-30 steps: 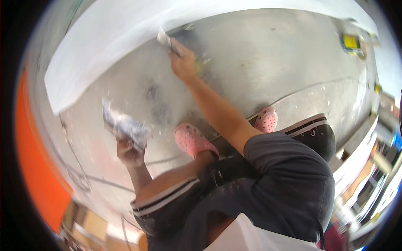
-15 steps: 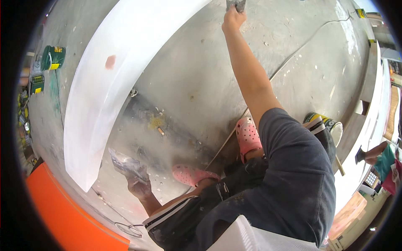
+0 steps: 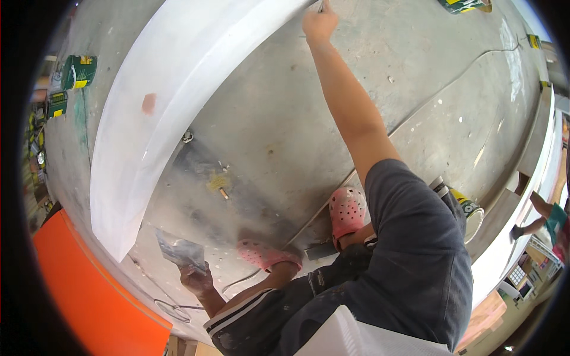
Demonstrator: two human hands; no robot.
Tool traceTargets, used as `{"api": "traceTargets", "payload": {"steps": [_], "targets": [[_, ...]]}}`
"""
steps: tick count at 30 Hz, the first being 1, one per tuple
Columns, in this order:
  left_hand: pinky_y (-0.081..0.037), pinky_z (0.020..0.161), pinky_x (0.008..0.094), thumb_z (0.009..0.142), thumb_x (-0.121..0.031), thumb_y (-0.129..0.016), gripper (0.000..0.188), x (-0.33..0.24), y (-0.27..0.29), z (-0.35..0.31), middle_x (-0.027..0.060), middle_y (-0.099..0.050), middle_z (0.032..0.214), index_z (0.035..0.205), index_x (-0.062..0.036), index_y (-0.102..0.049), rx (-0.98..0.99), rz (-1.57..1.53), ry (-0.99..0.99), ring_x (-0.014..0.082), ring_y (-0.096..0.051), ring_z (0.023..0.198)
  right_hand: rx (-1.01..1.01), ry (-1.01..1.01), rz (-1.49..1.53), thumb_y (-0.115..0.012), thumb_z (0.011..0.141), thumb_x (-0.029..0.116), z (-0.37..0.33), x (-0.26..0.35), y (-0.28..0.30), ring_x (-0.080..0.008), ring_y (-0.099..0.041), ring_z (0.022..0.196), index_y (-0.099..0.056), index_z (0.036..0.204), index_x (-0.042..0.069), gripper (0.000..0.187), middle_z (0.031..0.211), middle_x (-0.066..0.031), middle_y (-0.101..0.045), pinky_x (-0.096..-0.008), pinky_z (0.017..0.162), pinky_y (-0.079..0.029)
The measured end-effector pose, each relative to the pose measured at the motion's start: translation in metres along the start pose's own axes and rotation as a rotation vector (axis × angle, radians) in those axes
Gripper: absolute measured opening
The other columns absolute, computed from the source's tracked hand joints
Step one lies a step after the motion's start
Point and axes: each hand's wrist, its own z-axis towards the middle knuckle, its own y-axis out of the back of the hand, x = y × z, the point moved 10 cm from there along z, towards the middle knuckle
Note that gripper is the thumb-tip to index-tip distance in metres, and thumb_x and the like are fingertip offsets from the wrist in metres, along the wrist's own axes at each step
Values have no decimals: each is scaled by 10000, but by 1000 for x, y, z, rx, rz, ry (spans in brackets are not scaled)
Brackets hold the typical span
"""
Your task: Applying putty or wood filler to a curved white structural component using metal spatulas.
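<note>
My left hand is closed round a wide, flat putty knife, its grey blade smeared. It is held low, just right of the near tip of a long, curved white panel. The panel has a smooth white surface with a reddish-brown patch. My right arm reaches far forward, and my right hand is closed on a small grey scraper by the panel's right edge. The scraper shows nearly edge-on, and the picture's top edge cuts it off; contact with the panel cannot be made out.
Pink clogs are on my feet on the stained grey floor. A cable crosses the floor. Green buckets stand left; another bucket is by my right side. An orange panel lies lower left. Another person's arm shows far right.
My right hand has moved forward and slightly left, toward the panel's edge, and its scraper has turned edge-on. The left-hand putty knife has turned and dropped slightly. The view has shifted a little.
</note>
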Motion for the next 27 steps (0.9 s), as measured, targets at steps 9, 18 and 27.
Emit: {"api": "traceTargets", "payload": {"steps": [9, 18, 27], "targets": [[-533, 543, 310, 623, 6, -480, 522, 5, -28, 12, 75, -521, 987, 1137, -69, -430, 39, 68, 39, 183, -543, 819, -36, 159, 230, -422, 682, -38, 68, -36, 49, -226, -599, 841, -565, 1077, 10, 423, 881, -197, -616, -283, 745, -439], [-514, 527, 319, 622, 14, -478, 529, 2, -18, 13, 79, -516, 987, 1143, -61, -422, 40, 76, 27, 180, -536, 812, 92, 270, 211, -422, 743, 31, 43, 4, 36, -265, -595, 898, -586, 1034, 5, 336, 910, -201, -618, -315, 746, -448], [-516, 523, 320, 629, 16, -467, 516, -9, 7, 4, 93, -525, 988, 1140, -49, -420, 53, -9, -6, 194, -548, 779, 192, 252, 252, -449, 674, -52, -55, 22, 16, -258, -600, 885, -580, 1073, 52, 433, 966, -188, -604, -273, 770, -437]]}}
